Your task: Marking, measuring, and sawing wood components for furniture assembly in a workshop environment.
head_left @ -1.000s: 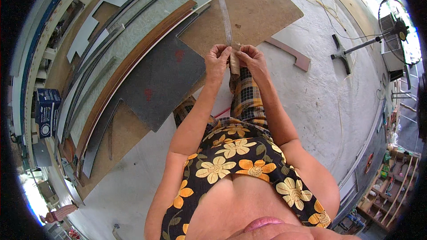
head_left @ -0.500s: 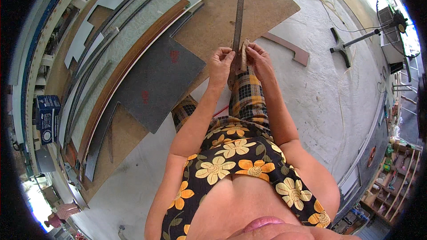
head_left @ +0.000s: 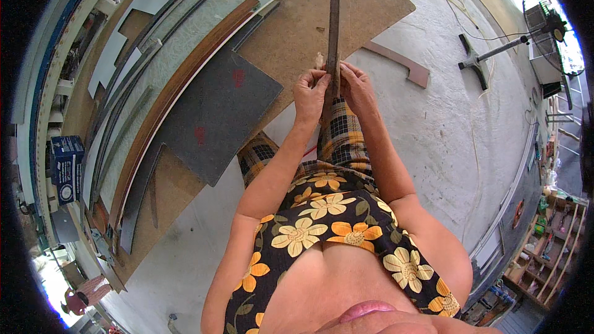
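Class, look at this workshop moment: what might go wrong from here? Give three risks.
1. The bare fingers of the left hand and right hand are close against the long dark strip; if its edge is sharp, a slip could cut them.
2. Much of the strip extends beyond the hands, so it might tip or swing.
3. The loose pale cable on the floor could trip someone.

From my head, the fisheye view looked steeply down, my floral top point(head_left: 328, 206) close at the near side, my left grip point(head_left: 309, 96) and right grip point(head_left: 360, 91) farther off, the floor point(head_left: 427, 142) beyond.
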Motion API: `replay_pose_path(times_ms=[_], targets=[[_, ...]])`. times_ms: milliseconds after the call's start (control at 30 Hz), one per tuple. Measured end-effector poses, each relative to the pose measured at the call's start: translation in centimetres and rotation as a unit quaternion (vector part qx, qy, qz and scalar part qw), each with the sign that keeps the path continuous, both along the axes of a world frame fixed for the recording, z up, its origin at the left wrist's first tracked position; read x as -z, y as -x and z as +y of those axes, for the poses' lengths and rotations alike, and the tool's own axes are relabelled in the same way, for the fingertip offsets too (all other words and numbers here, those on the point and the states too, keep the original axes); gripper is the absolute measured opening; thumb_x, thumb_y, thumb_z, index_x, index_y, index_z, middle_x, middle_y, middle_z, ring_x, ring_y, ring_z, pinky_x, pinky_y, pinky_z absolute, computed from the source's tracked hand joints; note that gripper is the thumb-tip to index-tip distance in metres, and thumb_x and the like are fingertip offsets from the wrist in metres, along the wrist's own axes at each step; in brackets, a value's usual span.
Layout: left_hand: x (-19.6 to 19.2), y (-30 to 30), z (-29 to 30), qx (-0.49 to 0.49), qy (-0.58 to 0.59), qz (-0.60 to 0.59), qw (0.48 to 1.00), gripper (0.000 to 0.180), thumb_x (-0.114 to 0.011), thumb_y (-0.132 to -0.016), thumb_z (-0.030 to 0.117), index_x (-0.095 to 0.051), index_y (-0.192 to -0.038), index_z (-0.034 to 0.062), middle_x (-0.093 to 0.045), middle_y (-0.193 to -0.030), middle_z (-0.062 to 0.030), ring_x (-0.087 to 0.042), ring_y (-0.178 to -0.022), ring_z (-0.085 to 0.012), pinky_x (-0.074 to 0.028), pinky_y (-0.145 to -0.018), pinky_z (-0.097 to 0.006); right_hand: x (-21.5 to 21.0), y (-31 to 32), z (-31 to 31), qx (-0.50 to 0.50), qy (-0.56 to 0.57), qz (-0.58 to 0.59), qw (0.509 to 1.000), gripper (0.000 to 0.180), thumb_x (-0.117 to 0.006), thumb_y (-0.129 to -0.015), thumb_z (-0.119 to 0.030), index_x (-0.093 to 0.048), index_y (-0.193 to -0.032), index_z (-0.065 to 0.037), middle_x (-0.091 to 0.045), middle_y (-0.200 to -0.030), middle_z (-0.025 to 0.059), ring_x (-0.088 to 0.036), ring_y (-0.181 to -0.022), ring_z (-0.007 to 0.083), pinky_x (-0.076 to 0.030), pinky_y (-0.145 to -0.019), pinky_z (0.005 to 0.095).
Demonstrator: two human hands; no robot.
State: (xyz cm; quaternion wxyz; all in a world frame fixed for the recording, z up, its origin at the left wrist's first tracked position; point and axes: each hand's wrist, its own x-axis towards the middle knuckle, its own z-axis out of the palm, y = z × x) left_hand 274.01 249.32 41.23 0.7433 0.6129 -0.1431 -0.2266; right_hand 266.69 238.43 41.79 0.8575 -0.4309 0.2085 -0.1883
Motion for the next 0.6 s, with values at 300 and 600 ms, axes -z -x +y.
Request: replay_pose_path(times_ms=[300,600], targets=[[-3.0,1.1,0.6,-0.034,-0.166,-0.217,0.961,0.012,-0.069,-0.087,0.008,-0.068,-0.095,-0.0008,-0.066,-0.090,-0.0101,-0.061,-0.077,-0.0161,-0.049,-0.067,-0.030,0.4,0.2,1.2,0.031,-0.027,-0.015,0.999,0.027,-0.064,-0.095,-0.019,-0.063,-0.116,-0.002,-0.068,-0.096,0.0022,-0.064,-0.078,0.0101,-0.053,-0.067,0.0243],[-5.4,4.1,0.5,-0.039,-0.018,-0.160,0.986,0.019,-0.064,-0.089,0.006,-0.067,-0.107,-0.0006,-0.067,-0.104,-0.0115,-0.064,-0.088,-0.0205,-0.052,-0.079,-0.034,2.5,0.3,0.2,0.083,-0.060,-0.070,0.992,0.018,-0.062,-0.095,-0.015,-0.060,-0.109,-0.003,-0.069,-0.096,0.0063,-0.066,-0.077,0.0110,-0.054,-0.065,0.0234]])
